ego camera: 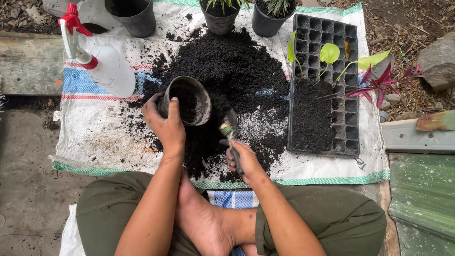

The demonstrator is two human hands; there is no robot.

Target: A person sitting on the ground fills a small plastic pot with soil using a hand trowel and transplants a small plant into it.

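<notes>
Your pot [187, 100] sits tilted on its side at the near edge of the soil heap [232, 71], mouth turned toward your right. It looks partly filled with dark soil, not yet to the rim, so the filling seems underway rather than finished; no plant is in it.

Your left hand [163, 121] is closed around the pot's wall, thumb on top of the rim and fingers wrapped under, holding it at its tilt. Your right hand [241, 159] is curled shut around the handle of a small trowel [230, 130], whose blade points up into the soil just beside the pot's mouth.

Everything lies on a woven sack [99, 137] spread before your crossed legs. To your right is a black seedling tray [327, 85], some cells holding soil and a few green and red cuttings lying across it. A white spray bottle [106, 66] with a red trigger lies at the left, and three more dark pots stand along the far edge.
</notes>
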